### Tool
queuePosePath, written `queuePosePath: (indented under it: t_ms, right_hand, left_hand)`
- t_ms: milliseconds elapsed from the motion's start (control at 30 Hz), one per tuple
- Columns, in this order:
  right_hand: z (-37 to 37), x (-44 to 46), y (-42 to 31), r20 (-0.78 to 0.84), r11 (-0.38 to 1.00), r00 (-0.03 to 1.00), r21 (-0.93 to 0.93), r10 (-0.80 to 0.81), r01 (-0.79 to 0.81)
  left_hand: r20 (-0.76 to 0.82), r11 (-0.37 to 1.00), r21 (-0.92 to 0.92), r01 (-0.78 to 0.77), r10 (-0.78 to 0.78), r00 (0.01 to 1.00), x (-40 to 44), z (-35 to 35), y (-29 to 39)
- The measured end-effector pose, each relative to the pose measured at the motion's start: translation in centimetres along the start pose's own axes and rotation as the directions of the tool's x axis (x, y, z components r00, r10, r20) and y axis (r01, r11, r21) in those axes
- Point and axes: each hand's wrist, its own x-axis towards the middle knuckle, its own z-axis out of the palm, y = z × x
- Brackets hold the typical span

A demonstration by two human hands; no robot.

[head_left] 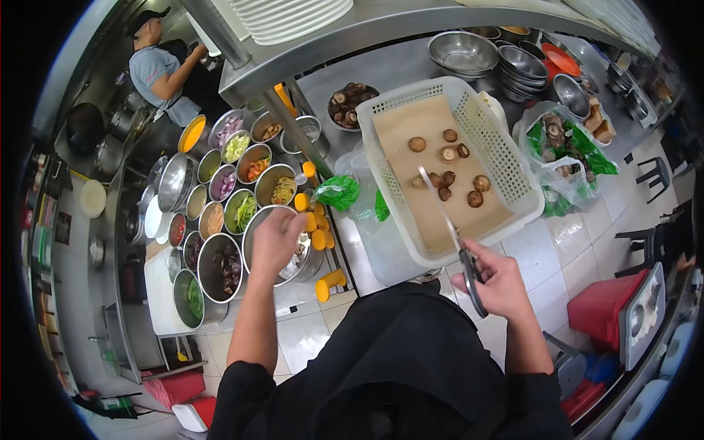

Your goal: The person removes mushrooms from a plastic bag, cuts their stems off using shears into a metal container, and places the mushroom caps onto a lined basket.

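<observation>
The right hand (499, 282) had its fingers clamped on the black-handled blade (443, 213), so its tip could reach over the mushrooms (449, 153) in the basket (493, 132), whose tall sides kept them in. The left hand (275, 242) was over a pot (254, 222) (I could not tell if its fingers pinched anything).

Left hand (276, 240) curled, right hand (499, 282) half-closed

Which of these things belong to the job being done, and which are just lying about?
Seemingly in use:
scissors in right hand
mushrooms
perforated basket
metal pot under left hand

Apparently lying about:
white plates
stacked metal bowls
red box
</observation>
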Motion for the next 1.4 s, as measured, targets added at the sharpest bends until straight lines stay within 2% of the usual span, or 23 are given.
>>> queuePosePath:
  t_ms: [67, 133, 233, 267, 333, 367, 433, 467, 533, 633, 733, 933, 1033, 1133, 1233, 1333, 1400]
  right_hand:
    - [-0.2, 0.7, 0.1, -0.053, 0.997, 0.999, 0.078, 0.003, 0.001]
    - [-0.5, 1.3, -0.2, -0.093, 0.993, 0.996, 0.117, -0.01, 0.021]
    - [-1.1, 1.4, 0.3, -0.104, 0.99, 0.993, 0.126, -0.052, 0.065]
    - [-1.0, 1.4, 0.6, -0.108, 0.986, 0.992, 0.147, -0.059, 0.074]
    - [-0.8, 1.5, 1.4, -0.121, 0.977, 0.99, 0.192, -0.066, 0.089]
    - [-0.8, 1.4, 1.5, -0.099, 0.979, 0.993, 0.186, -0.071, 0.089]
    - [-0.8, 1.3, 1.5, -0.069, 0.981, 0.994, 0.173, -0.081, 0.092]
    - [-1.0, 1.2, 1.0, -0.076, 0.988, 0.992, 0.107, -0.104, 0.111]
    - [-0.9, 1.4, 1.4, -0.066, 0.985, 0.989, 0.098, -0.132, 0.139]
    - [-0.5, 1.6, 2.4, -0.058, 0.986, 0.988, 0.076, -0.142, 0.146]
    - [-0.9, 1.7, 2.3, -0.043, 0.989, 0.989, 0.035, -0.143, 0.145]
    - [-0.9, 1.9, 2.3, -0.023, 0.987, 0.989, 0.071, -0.143, 0.145]
    - [-0.9, 1.7, 2.4, -0.021, 0.986, 0.988, 0.064, -0.153, 0.154]
    - [-0.9, 1.7, 2.2, -0.012, 0.99, 0.991, 0.056, -0.132, 0.132]
    - [-0.4, 1.5, 2.4, -0.012, 0.988, 0.992, 0.078, -0.129, 0.13]
    - [0.5, 1.4, 1.5, -0.015, 0.974, 0.974, 0.02, -0.226, 0.226]
    - [1.5, 1.3, 0.3, 0.015, 0.943, 0.946, -0.075, -0.323, 0.323]
  left_hand:
    - [0.014, 0.925, -0.327, -0.195, 0.211, 0.977, 0.7, 1.8, 5.2]
    - [0.116, 0.867, -0.47, -0.165, 0.245, 0.963, 1.3, 2.0, 10.2]
    - [0.36, 0.899, -0.127, -0.419, 0.436, 0.825, 4.1, 3.3, 10.5]
    - [0.482, 0.861, 0.043, -0.506, 0.426, 0.765, 5.0, 4.7, 10.4]
    - [0.703, 0.66, 0.324, -0.678, 0.311, 0.639, 6.4, 8.2, 9.5]
    - [0.708, 0.651, 0.419, -0.633, 0.202, 0.677, 6.8, 9.1, 8.8]
    - [0.679, 0.59, 0.595, -0.545, -0.007, 0.734, 7.7, 10.8, 8.0]
    - [0.618, 0.592, 0.636, -0.496, -0.006, 0.786, 8.0, 11.5, 7.2]
    - [0.489, 0.589, 0.708, -0.391, -0.01, 0.872, 8.4, 11.5, 5.8]
    - [0.375, 0.637, 0.72, -0.274, -0.025, 0.927, 8.8, 10.8, 5.7]
    - [0.381, 0.622, 0.728, -0.29, -0.015, 0.924, 9.4, 10.4, 5.7]
    - [0.344, 0.677, 0.718, -0.163, -0.141, 0.928, 11.5, 12.8, 5.4]
    - [0.35, 0.745, 0.652, -0.142, -0.129, 0.928, 11.5, 12.5, 5.9]
    - [0.342, 0.877, 0.4, -0.266, 0.127, 0.931, 10.2, 10.9, 5.5]
    - [0.241, 0.896, 0.166, -0.412, 0.368, 0.898, 9.0, 9.6, 5.3]
    - [0.138, 0.939, -0.005, -0.343, 0.34, 0.93, 6.6, 6.9, 6.4]
    - [0.14, 0.966, -0.027, -0.258, 0.259, 0.956, 4.9, 5.1, 6.2]
